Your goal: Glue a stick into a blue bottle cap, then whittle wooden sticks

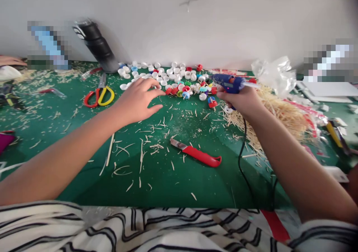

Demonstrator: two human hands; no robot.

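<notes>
- Taking mid-table as the clock's centre, the blue glue gun [233, 83] sits at two o'clock in the right hand [246, 100], fingers wrapped round its handle; its nozzle points left across the bottle caps [176, 71]. If it is hot, a drift of the left hand [138, 101] toward it could burn skin.
- The left hand is at ten o'clock, thumb and fingers spread, pinching nothing visible; whether a fingertip touches a cap, I cannot tell. A low sweep could scatter the light, round caps.
- The black cord [241, 158] drops toward four o'clock, near the red-handled knife [203, 157] at five; a tug could snag loose sticks or drag the knife, whose blade looks bare.
- Glue dripping on the wood shavings [156, 146] would probably stick them to the green tabletop [167, 188].
- The caps, at twelve to one, are shallow plastic cups, mostly white, with red, blue and green ones; some have short sticks through them.
- At three, slim pale sticks [288, 119] form a dry, bristly heap below crumpled clear plastic [276, 75].
- Toward ten, looped red-and-yellow scissors [102, 95] lie below a dark, cylindrical bottle [97, 45].
</notes>
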